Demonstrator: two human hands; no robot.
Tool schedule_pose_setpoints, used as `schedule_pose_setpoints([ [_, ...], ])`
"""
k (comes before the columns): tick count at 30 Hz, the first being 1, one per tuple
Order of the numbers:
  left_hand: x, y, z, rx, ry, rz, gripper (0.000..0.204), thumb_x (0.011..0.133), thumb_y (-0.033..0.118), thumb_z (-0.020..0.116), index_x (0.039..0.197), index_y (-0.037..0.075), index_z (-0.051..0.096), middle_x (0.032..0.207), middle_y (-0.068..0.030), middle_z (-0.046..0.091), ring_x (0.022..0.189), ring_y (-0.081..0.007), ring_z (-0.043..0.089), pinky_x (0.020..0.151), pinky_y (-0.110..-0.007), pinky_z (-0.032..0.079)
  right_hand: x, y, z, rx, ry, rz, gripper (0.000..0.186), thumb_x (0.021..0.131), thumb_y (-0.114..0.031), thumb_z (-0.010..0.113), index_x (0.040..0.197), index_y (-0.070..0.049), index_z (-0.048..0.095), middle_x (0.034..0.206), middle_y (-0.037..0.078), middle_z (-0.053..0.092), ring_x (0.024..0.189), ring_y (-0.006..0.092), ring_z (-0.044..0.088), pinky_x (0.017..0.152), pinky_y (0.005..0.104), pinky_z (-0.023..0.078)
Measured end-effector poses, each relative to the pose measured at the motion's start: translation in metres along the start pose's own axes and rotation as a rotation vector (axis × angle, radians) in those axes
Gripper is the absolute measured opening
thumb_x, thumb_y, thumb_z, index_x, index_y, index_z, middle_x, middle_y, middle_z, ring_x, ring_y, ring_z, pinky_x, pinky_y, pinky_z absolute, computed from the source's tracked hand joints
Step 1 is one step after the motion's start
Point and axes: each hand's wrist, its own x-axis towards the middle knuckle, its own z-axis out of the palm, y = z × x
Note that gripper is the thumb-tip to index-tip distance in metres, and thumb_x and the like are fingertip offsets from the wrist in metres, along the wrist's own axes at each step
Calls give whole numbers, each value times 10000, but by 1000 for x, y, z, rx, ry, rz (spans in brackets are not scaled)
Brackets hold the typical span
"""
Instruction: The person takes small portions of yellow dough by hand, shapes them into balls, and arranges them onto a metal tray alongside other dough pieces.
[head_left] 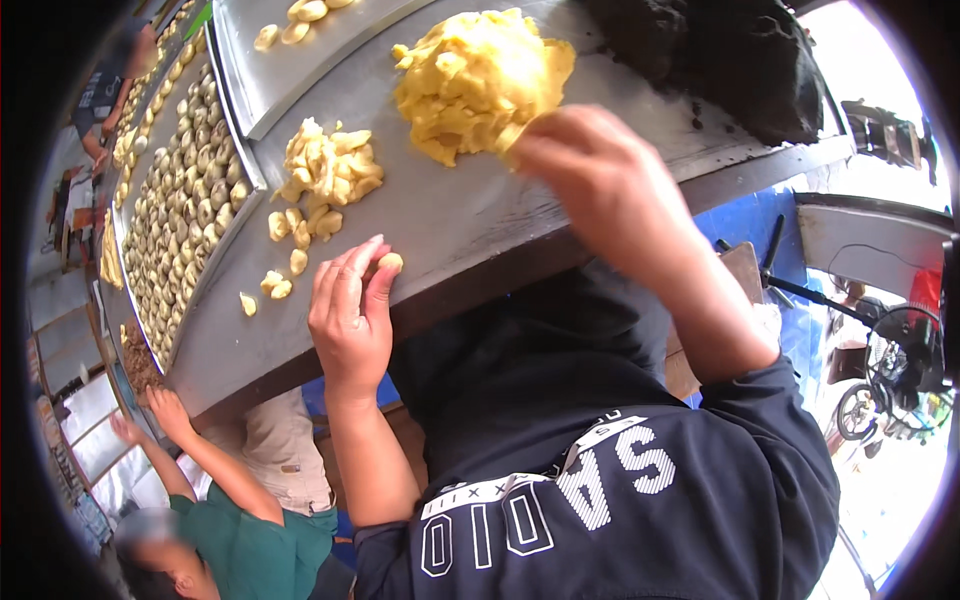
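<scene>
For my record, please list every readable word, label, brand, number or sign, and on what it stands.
Black shirt: large white lettering, outlined and striped; legible, but I do not copy it.
Same shirt: white band with small dark characters, not copied.
Beige trousers: small patch, too small to read.
Elsewhere I can read nothing.

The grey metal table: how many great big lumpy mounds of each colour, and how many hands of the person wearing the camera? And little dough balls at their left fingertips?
Large lumpy yellow dough mound: 1
Large crumbly black mound: 1
Bare hands, left hand and right hand: 2
Small round yellow dough ball: 1
Total: 5
</scene>
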Motion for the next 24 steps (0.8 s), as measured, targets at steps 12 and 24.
schedule_pose_setpoints([
  [12,1,15,-7,429,-66,230,299,939,275,898,1193,120,869,1478,-105,722,1302,-357,653,1100,-504,513,-5,18,8,310,-49,57,403,840,30,840,1222,-97,824,1206,70,731,1091,282,714,988,423,614],
  [24,113,6,65,295,273,625,331,1014,357,850,808,147,699,849,2,697,866,-238,664,885,-414,452,-5,14,8,-107,2,-135,252,841,-104,850,1093,-97,859,1185,28,798,1182,296,705,1047,435,597],
])
